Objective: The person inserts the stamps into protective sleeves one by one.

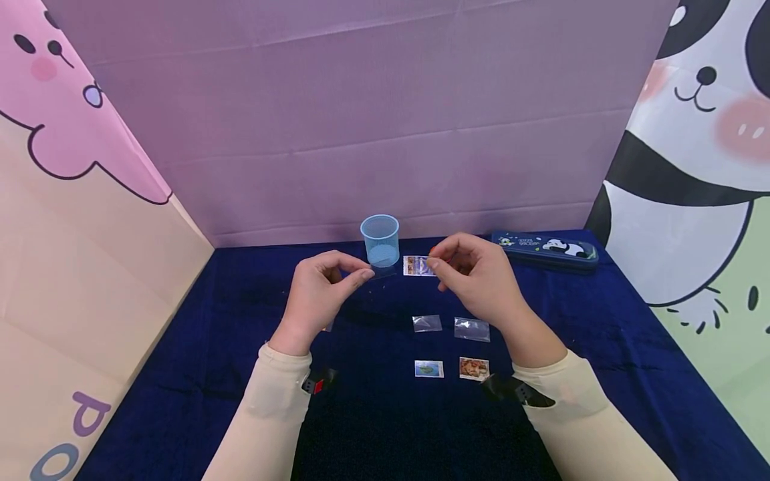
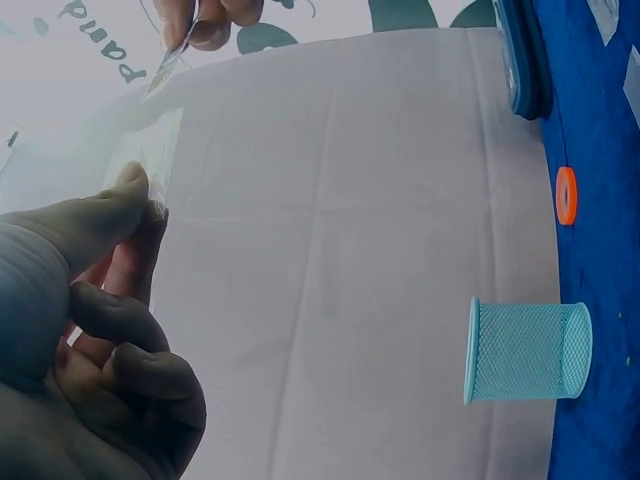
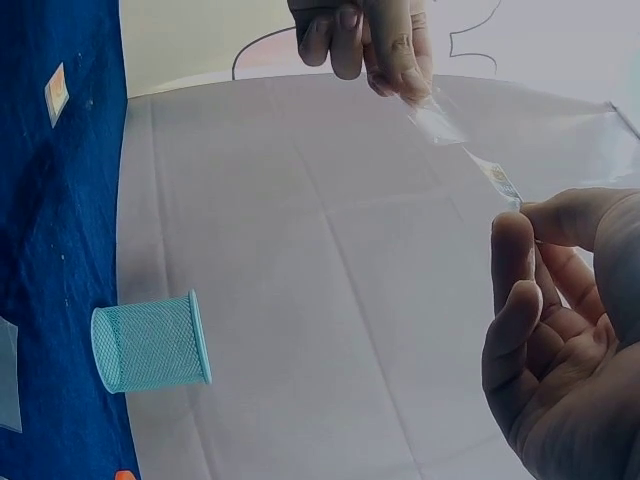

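Clear plastic sleeve (image 2: 155,140) and printed card (image 1: 416,265), near each other in mid-air

Held up above the navy cloth (image 1: 385,434), with a slight gap visible between sleeve and card in the right wrist view. Sleeve pinched between thumb and index finger of the left hand (image 1: 319,294), other fingers folded in. Card pinched by one end between thumb and fingertip of the right hand (image 1: 481,277). Looks like lining up card with sleeve, nothing inserted yet. Calls next, most likely, for parting the mouth of the sleeve, squaring the card's free end to it and sliding in without creasing the film. Cannot tell the open edge of the sleeve from these views.

On the cloth nearer the body, a left spare sleeve (image 1: 427,323) beside a right spare sleeve (image 1: 472,329); nearer still, a blue-green card (image 1: 429,369) beside a reddish-brown card (image 1: 474,369). Just past the hands, an upright light-blue mesh cup (image 1: 380,234). Farther right, a dark-blue pencil case (image 1: 544,252) with panda print. Between cup and case, an orange ring (image 2: 573,195), mostly hidden in the head view. Behind everything, a mauve backdrop (image 1: 361,133).
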A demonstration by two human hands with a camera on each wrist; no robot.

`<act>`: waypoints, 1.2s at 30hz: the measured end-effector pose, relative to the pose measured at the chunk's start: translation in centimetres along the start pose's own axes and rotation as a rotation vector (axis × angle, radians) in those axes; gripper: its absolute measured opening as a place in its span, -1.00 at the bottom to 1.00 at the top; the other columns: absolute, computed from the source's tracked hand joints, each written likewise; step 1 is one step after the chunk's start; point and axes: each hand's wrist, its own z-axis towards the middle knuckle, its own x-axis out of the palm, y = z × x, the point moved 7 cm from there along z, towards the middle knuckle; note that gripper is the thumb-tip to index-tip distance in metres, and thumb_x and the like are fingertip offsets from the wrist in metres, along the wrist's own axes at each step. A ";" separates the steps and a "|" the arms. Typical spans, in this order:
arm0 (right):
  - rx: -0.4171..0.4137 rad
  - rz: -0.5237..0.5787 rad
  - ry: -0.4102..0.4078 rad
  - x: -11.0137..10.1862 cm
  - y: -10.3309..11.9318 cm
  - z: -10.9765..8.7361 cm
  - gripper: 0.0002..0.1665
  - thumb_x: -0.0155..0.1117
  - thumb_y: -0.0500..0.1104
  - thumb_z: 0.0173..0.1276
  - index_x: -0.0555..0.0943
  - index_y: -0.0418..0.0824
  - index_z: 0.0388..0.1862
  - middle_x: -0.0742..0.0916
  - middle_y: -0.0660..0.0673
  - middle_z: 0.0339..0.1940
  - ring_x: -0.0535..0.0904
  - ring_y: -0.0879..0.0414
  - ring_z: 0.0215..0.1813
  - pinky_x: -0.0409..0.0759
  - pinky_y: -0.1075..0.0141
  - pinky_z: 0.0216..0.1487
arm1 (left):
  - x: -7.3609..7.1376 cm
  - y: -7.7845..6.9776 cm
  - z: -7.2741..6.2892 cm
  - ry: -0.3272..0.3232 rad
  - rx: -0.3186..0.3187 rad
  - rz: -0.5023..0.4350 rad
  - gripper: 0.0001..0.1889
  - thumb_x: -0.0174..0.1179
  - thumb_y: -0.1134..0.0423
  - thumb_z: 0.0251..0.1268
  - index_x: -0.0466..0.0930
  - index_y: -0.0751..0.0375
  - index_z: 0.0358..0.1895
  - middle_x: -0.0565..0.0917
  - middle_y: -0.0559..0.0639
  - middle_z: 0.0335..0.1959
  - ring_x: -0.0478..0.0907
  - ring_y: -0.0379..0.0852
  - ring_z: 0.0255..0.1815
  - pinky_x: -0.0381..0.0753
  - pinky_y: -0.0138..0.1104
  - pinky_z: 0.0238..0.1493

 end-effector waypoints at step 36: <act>-0.020 0.006 -0.032 0.4 0.0 -0.1 -0.95 0.39 -0.22 0.51 0.72 -0.14 -0.11 0.74 -0.07 -0.41 0.70 0.05 -0.41 0.56 0.29 -0.46 | 1.1 -0.2 0.0 0.102 -0.013 0.003 -0.86 0.32 0.15 0.49 0.84 0.06 -0.19 0.77 -0.14 -0.29 0.59 -0.07 -0.36 0.54 -0.30 -0.38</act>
